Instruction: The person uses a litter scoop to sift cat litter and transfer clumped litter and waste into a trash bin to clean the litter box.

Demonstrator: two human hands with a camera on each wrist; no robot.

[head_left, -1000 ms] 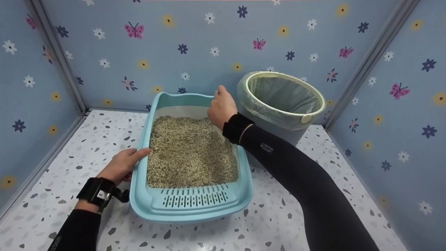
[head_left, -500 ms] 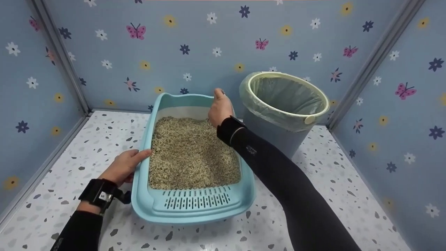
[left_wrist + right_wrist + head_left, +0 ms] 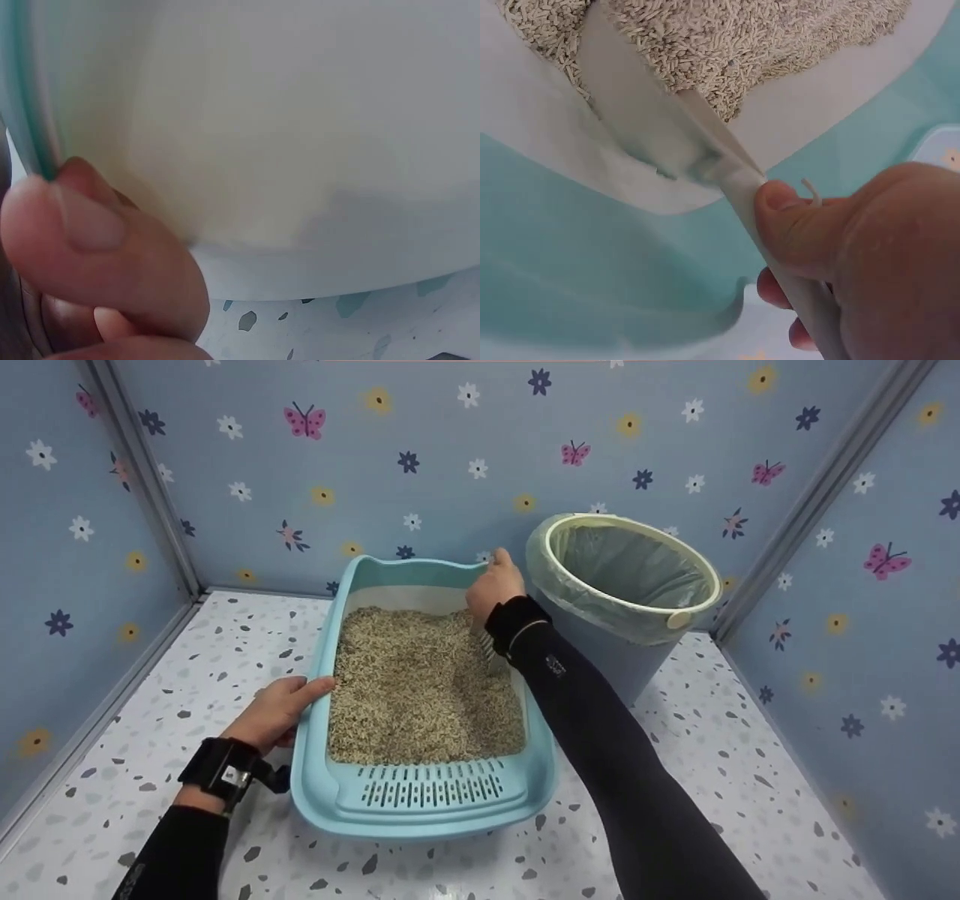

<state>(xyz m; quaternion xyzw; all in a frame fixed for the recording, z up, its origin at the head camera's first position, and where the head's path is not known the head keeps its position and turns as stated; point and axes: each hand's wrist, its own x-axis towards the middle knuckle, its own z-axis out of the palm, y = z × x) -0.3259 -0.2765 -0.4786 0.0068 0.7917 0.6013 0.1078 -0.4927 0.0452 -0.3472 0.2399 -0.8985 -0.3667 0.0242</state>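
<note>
A light-blue litter box (image 3: 424, 826) stands on the floor, filled with pale pellet litter (image 3: 397, 682). My left hand (image 3: 271, 711) grips its left rim, thumb on top and fingers curled beneath; the left wrist view has those fingers (image 3: 112, 255) against the pale outer wall. Near the back right of the box, my right hand (image 3: 496, 587) holds a litter scoop (image 3: 739, 195) by its pale handle. The scoop's blade is partly sunk in the litter at the box wall. From the head view, only a slotted strip of it shows under my wrist.
A grey bin (image 3: 604, 649) with a cream ring and a translucent bag (image 3: 592, 611) stands right behind the box, close to my right forearm. Blue patterned panels (image 3: 450, 435) enclose the speckled floor (image 3: 240, 645) at the back and both sides.
The whole head view has shifted slightly. My right hand turned a little, then moved right along the box's back right part, and the scoop's slots now show. My left hand stays on the rim.
</note>
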